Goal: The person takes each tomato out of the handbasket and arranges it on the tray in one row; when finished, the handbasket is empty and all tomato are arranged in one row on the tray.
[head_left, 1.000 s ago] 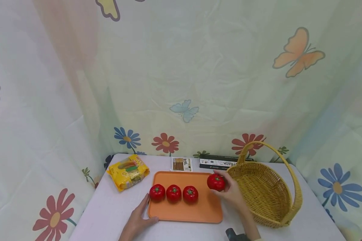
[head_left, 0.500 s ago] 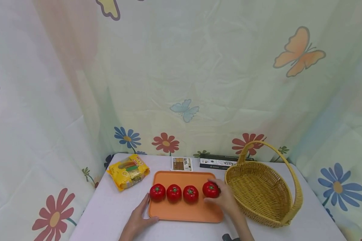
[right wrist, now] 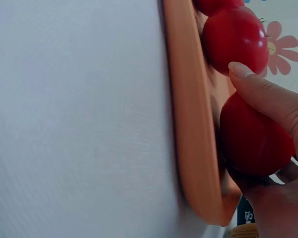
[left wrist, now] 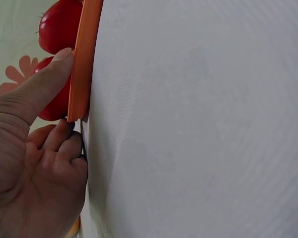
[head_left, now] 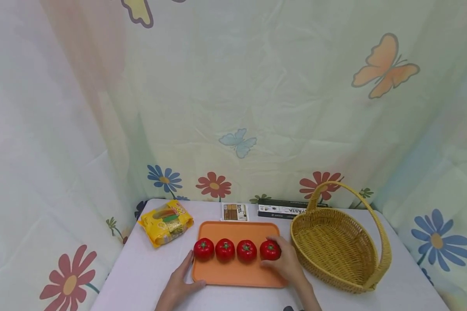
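Several red tomatoes stand in a row on an orange tray [head_left: 233,275] in the head view. My right hand [head_left: 288,263] grips the rightmost tomato [head_left: 270,250], thumb at the near side and fingers around the far right side; the tomato sits at the tray. In the right wrist view the thumb lies over this tomato [right wrist: 256,136], close to its neighbour [right wrist: 236,42]. My left hand [head_left: 177,283] holds the tray's near left corner. The left wrist view shows its thumb on the rim [left wrist: 84,69] and curled fingers below, beside the leftmost tomato [head_left: 204,249].
A yellow wicker basket [head_left: 334,248] with a tall handle stands right of the tray. Behind are a yellow food packet [head_left: 166,222], a small printed packet [head_left: 235,212] and a black-and-white pasta box [head_left: 280,210]. A patterned curtain [head_left: 233,99] surrounds the white table.
My right hand has carried its tomato left and toward me, from the tray's far right to the end of the row. The left hand and the other tomatoes have stayed put.
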